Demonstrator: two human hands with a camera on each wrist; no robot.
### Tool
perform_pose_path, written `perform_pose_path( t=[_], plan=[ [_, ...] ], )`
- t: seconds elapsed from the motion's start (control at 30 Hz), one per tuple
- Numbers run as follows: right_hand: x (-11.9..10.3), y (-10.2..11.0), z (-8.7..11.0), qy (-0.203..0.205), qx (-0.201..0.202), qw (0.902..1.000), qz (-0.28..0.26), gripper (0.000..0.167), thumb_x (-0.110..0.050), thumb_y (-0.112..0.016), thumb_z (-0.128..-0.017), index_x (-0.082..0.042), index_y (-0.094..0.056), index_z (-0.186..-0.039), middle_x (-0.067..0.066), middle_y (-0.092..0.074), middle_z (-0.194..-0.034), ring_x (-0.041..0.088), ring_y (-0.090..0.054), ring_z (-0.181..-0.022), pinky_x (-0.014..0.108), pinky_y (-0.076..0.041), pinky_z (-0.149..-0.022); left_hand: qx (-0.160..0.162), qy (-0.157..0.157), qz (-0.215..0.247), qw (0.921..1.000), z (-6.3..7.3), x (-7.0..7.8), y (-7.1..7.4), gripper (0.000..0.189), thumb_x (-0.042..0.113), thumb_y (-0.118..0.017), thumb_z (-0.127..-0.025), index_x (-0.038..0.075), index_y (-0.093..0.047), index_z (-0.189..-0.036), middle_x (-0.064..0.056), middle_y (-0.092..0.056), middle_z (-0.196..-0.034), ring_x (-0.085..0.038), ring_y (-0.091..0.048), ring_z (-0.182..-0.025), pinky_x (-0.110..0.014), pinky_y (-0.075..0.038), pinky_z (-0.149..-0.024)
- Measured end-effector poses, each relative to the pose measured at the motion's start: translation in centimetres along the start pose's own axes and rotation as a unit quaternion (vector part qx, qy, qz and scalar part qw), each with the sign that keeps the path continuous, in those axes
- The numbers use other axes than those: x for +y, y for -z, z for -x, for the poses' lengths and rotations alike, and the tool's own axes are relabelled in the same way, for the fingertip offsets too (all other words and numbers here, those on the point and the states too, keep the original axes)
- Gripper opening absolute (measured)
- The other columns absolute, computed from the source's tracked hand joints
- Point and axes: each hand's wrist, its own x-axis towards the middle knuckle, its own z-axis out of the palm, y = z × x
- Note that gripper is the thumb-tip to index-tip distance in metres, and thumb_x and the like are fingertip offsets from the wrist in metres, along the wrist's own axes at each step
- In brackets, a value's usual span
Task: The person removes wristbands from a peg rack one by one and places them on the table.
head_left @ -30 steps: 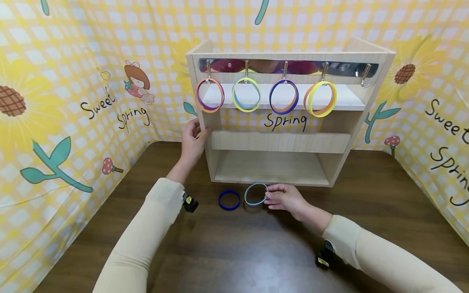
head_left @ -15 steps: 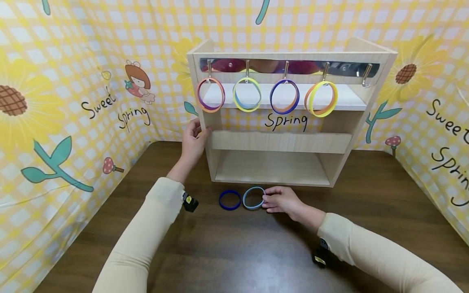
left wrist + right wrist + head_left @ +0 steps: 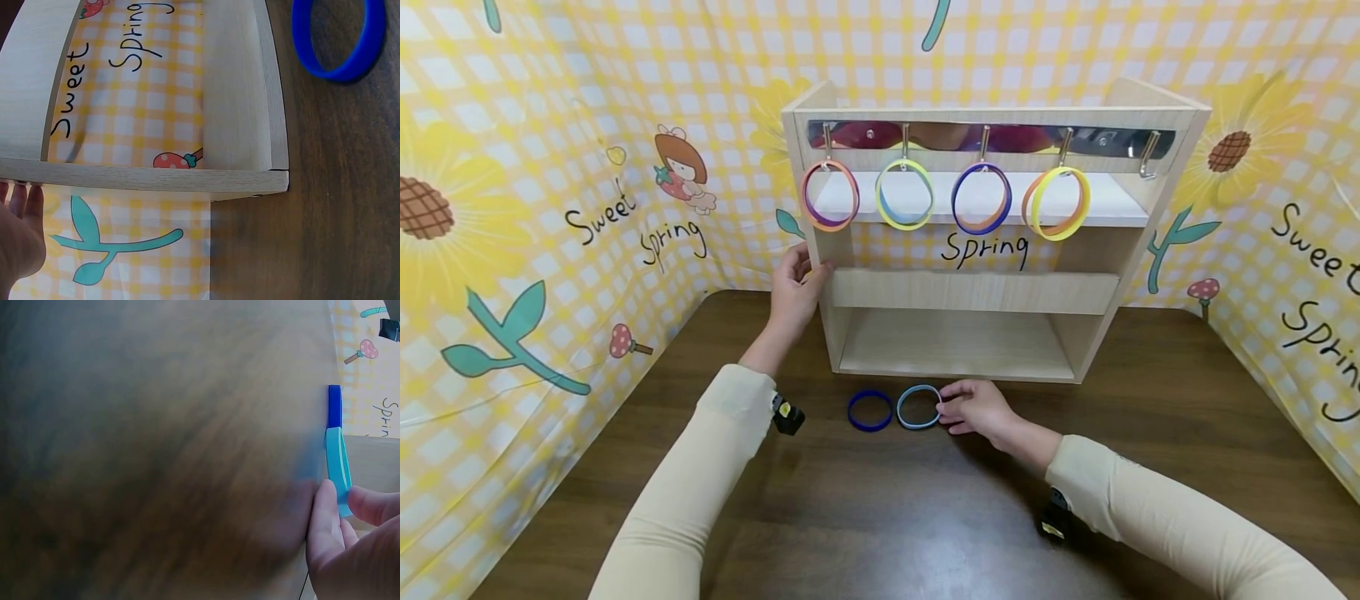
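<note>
At the wooden shelf's (image 3: 973,290) left side panel, my left hand (image 3: 793,296) holds on, thumb at the front edge. The left wrist view shows its fingertips (image 3: 34,200) against the panel's outer face. My right hand (image 3: 979,408) pinches the right side of a light blue wristband (image 3: 919,407) between thumb and fingers, low at the tabletop in front of the shelf. A dark blue wristband (image 3: 870,411) lies flat just left of it. In the right wrist view the light blue wristband (image 3: 338,456) appears edge-on, with the dark blue wristband (image 3: 335,406) beyond.
Several metal hooks line a strip (image 3: 945,135) on the shelf top. Pairs of coloured wristbands hang from them, such as the yellow and orange ones (image 3: 1075,232). The rightmost hook (image 3: 1148,157) is bare. Patterned cloth (image 3: 737,150) stands behind and at the sides.
The light blue wristband has come down from a tilted, raised position to the tabletop beside the dark blue one, with my right hand still pinching it. My left hand has not moved.
</note>
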Motion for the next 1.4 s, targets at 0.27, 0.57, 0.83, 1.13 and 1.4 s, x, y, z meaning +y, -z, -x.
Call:
perform_pose_path(
  t=[0.27, 0.57, 0.83, 1.13, 1.4],
  plan=[
    [-0.3, -0.1, 0.3, 0.01, 0.0, 0.9998, 0.019, 0.031, 0.002, -0.065, -0.088, 0.016, -0.056, -0.115, 0.024, -0.069, -0.095, 0.031, -0.069, -0.084, 0.039, -0.057, -0.067, 0.002, 0.003, -0.001, 1.0, 0.1, 0.2, -0.1, 0.04, -0.002, -0.059, -0.089, -0.014, -0.05, -0.126, -0.011, -0.059, -0.111, -0.046, -0.05, -0.118, -0.025, -0.048, -0.08],
    [-0.2, -0.1, 0.1, 0.004, 0.011, 0.9995, 0.028, 0.028, 0.003, -0.064, -0.088, 0.015, -0.058, -0.112, 0.023, -0.069, -0.094, 0.028, -0.069, -0.081, 0.039, -0.057, -0.067, 0.004, 0.009, -0.01, 0.9999, 0.1, 0.3, 0.0, 0.04, -0.001, -0.06, -0.089, -0.013, -0.051, -0.126, -0.011, -0.059, -0.112, -0.044, -0.051, -0.117, -0.026, -0.048, -0.081],
    [-0.1, 0.0, 0.1, 0.001, 0.013, 0.9993, 0.035, 0.027, 0.003, -0.064, -0.088, 0.015, -0.058, -0.111, 0.021, -0.069, -0.093, 0.026, -0.069, -0.08, 0.038, -0.057, -0.067, 0.006, 0.013, -0.015, 0.9998, 0.1, 0.3, 0.0, 0.039, 0.0, -0.06, -0.09, -0.012, -0.051, -0.126, -0.008, -0.059, -0.111, -0.02, -0.057, -0.105, -0.026, -0.048, -0.081],
    [-0.3, 0.1, 0.2, 0.004, 0.009, 0.999, 0.043, 0.025, 0.002, -0.064, -0.089, 0.014, -0.06, -0.11, 0.018, -0.069, -0.091, 0.026, -0.069, -0.081, 0.038, -0.057, -0.068, 0.009, 0.01, -0.013, 0.9998, 0.1, 0.3, -0.1, 0.039, -0.001, -0.06, -0.089, -0.012, -0.052, -0.126, -0.008, -0.059, -0.11, -0.016, -0.057, -0.102, -0.026, -0.048, -0.081],
    [-1.2, 0.7, 0.8, 0.028, 0.01, 0.9985, 0.046, 0.03, -0.002, -0.065, -0.091, 0.013, -0.059, -0.116, 0.022, -0.067, -0.099, 0.033, -0.068, -0.089, 0.038, -0.057, -0.07, 0.007, 0.013, -0.009, 0.9999, 0.1, 0.2, 0.0, 0.04, -0.001, -0.06, -0.09, -0.013, -0.05, -0.126, -0.026, -0.057, -0.119, -0.017, -0.057, -0.104, -0.026, -0.048, -0.083]
  ],
)
